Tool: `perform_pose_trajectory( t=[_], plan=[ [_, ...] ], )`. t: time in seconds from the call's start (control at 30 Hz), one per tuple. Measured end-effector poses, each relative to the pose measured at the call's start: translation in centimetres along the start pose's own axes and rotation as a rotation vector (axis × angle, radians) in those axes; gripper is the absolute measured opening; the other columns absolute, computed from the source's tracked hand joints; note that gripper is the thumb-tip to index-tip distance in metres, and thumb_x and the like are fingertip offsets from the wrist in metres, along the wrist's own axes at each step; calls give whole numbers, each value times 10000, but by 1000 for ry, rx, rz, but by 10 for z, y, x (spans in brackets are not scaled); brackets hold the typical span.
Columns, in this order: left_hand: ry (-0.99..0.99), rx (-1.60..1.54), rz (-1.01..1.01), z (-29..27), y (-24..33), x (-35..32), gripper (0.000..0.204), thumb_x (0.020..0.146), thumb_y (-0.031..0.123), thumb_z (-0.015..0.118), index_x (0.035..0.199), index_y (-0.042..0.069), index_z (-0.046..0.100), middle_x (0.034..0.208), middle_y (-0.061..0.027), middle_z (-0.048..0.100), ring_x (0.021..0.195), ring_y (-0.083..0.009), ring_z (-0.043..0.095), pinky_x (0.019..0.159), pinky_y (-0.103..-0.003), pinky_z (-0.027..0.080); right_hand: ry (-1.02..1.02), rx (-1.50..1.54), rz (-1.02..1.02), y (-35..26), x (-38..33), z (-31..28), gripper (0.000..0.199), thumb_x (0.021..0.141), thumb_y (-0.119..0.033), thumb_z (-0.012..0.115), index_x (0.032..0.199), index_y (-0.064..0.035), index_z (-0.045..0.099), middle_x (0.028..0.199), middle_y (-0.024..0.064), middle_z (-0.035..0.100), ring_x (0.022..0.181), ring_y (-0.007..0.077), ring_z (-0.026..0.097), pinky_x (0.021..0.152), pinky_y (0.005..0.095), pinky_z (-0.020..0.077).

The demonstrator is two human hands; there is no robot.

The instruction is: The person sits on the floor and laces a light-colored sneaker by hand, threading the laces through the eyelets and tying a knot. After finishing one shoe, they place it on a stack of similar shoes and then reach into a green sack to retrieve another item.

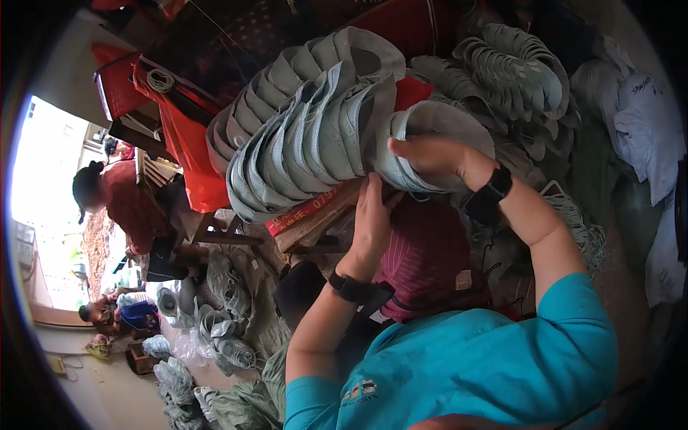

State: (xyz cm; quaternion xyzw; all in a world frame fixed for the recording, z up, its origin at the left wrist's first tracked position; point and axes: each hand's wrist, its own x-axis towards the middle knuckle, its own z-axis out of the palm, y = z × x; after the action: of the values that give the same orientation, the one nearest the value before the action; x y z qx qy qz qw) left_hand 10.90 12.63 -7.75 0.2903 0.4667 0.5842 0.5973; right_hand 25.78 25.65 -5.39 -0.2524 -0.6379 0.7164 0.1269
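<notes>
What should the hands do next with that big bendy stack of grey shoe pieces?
Probably slide the left hand further under the sagging stack of grey shoe pieces. The stack curves like a bow, the right hand grips only its near end from above, and the left hand props it just beside.

place: likely a shoe workshop | signs: stacked grey shoe uppers, more piles on floor, seated workers
</notes>
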Motion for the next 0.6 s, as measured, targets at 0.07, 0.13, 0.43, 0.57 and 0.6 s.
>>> perform_pose_trajectory(
  t=[0.07, 0.13, 0.43, 0.57, 0.6],
  plan=[
    [39, 39, 14, 6, 5, -9, 578, 1030, 378, 404, 1454, 3, 288, 1424, -148, 392, 1267, -228, 448, 1005, -387, 438, 8, -74, 16, 16, 11, -10, 860, 866, -746, 454, 1196, 42, 551, 1075, 78, 604, 1000, 108, 515, 914, 271, 435],
    [64, 61, 42, 4, 3, -14, 563, 1031, 353, 422, 1448, -2, 291, 1408, -150, 404, 1256, -228, 460, 1010, -388, 437, 16, -112, -7, 7, 9, -3, 928, 868, -738, 458, 1329, 67, 443, 1310, 148, 484, 1214, 198, 429, 1043, 329, 334],
    [40, 208, 188, -5, -10, -27, 431, 1020, 234, 491, 1361, -9, 386, 1288, -114, 507, 1131, -185, 547, 942, -340, 474, -138, 225, 26, 4, 2, -14, 907, 847, -725, 505, 1323, 46, 466, 1210, 195, 588, 1122, 278, 596, 982, 370, 469],
    [76, 118, 166, -6, -13, -19, 367, 1017, 229, 499, 1290, -8, 438, 1258, -107, 519, 1085, -179, 566, 911, -327, 486, -43, 628, -109, -2, -10, -13, 866, 853, -691, 531, 1326, 30, 453, 1156, 206, 618, 1042, 364, 652, 898, 449, 550],
    [84, 109, 150, -2, -12, -15, 353, 1018, 239, 494, 1267, -8, 453, 1250, -105, 523, 1075, -180, 570, 906, -326, 487, -32, 624, -152, -7, -13, -15, 850, 860, -677, 538, 1325, 30, 453, 1155, 204, 618, 1044, 370, 650, 898, 453, 551]
  ],
)
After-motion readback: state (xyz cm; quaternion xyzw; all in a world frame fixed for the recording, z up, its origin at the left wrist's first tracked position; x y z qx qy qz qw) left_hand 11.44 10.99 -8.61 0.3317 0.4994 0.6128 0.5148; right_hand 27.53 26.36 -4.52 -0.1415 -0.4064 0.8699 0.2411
